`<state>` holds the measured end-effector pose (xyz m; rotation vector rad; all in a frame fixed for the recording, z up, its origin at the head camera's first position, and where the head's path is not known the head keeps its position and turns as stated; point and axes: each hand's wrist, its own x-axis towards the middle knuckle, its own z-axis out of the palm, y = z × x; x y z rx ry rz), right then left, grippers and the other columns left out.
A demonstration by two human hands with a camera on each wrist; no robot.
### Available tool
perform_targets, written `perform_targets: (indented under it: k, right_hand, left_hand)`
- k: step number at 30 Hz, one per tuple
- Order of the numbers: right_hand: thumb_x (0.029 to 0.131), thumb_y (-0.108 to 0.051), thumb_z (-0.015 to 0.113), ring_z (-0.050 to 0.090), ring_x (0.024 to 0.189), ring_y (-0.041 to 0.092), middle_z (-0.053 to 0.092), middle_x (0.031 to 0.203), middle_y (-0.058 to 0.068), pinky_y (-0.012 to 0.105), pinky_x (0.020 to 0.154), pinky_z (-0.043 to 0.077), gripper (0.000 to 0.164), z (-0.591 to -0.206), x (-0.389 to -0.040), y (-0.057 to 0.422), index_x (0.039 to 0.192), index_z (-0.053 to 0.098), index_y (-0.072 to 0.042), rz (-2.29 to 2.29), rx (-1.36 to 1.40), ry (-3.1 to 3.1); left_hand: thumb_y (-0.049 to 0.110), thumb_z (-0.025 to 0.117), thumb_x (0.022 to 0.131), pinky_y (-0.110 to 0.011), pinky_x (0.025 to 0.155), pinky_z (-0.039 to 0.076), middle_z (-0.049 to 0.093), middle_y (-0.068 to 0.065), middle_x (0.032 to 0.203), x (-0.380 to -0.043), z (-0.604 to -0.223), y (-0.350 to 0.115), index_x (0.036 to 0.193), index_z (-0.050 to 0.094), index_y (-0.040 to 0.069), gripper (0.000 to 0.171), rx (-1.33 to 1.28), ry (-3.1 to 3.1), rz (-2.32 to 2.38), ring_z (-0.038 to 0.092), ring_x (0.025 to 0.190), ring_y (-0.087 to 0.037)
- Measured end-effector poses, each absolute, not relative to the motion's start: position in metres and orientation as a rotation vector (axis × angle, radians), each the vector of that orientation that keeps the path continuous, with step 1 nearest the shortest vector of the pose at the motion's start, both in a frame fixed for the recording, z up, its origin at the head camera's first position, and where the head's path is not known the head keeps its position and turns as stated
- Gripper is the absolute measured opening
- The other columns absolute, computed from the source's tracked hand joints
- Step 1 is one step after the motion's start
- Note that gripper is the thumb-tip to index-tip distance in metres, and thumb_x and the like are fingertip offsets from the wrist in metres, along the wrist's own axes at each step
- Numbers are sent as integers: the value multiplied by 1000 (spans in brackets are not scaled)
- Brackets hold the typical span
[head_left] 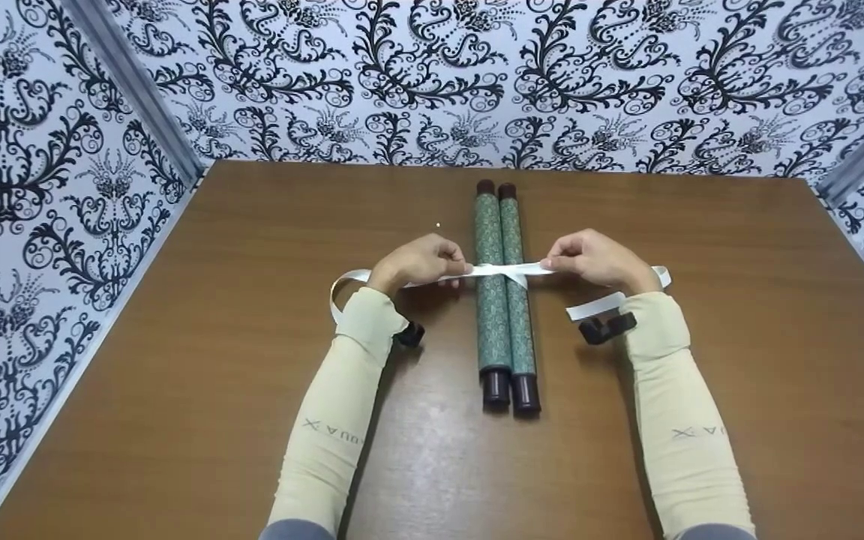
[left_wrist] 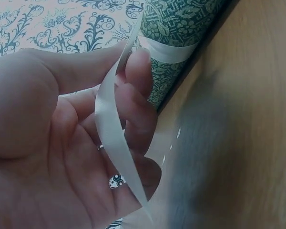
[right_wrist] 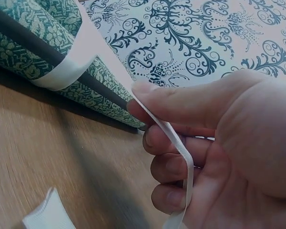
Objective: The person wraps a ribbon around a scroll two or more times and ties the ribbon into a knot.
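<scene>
Two green patterned scroll rolls point(head_left: 492, 315) with dark end knobs lie side by side on the table. A white ribbon point(head_left: 488, 270) wraps around them near the middle and crosses over on top. On the left side my left hand point(head_left: 424, 262) pinches one length of the ribbon between thumb and forefinger. My right hand point(head_left: 593, 259) pinches the other length on the right. Between the hands the ribbon runs nearly straight across the rolls. In the left wrist view the ribbon point(left_wrist: 109, 114) trails down over the palm; in the right wrist view its tail point(right_wrist: 181, 152) hangs past the curled fingers.
The brown wooden table point(head_left: 199, 360) meets patterned black-and-white walls point(head_left: 432, 82) at its back and left. A loose ribbon end point(head_left: 595, 307) hangs near the right wrist. Dark wrist-worn devices point(head_left: 608, 328) sit below both wrists.
</scene>
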<state>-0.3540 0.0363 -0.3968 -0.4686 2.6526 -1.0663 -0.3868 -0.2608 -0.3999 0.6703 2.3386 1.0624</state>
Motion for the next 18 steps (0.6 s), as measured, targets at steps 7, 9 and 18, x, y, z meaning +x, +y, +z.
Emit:
perform_targets:
  k: [7,9,18]
  right_hand:
    - [96,-15,63,47,71,14,60,75,6,27,66,36,20,-398,-354,38,92,71,3,-1047,-482,2647]
    - [96,-19,64,47,70,12,58,73,3,27,66,37,21,-401,-356,40,91,71,1,-1038,-480,2643]
    - [96,-19,64,47,69,13,52,69,-1,27,64,37,22,-411,-360,45,87,68,1,-1045,-506,2621]
  left_hand:
    - [24,63,98,-26,63,37,69,-5,79,-387,-399,-262,97,71,2,23,670,2341,1048,47,66,-12]
    - [23,63,98,-26,64,38,69,-4,78,-386,-399,-262,97,71,3,22,665,2336,1047,48,67,-13]
    - [21,62,97,-27,65,38,66,0,75,-386,-399,-264,97,71,4,20,663,2363,1012,48,68,-14]
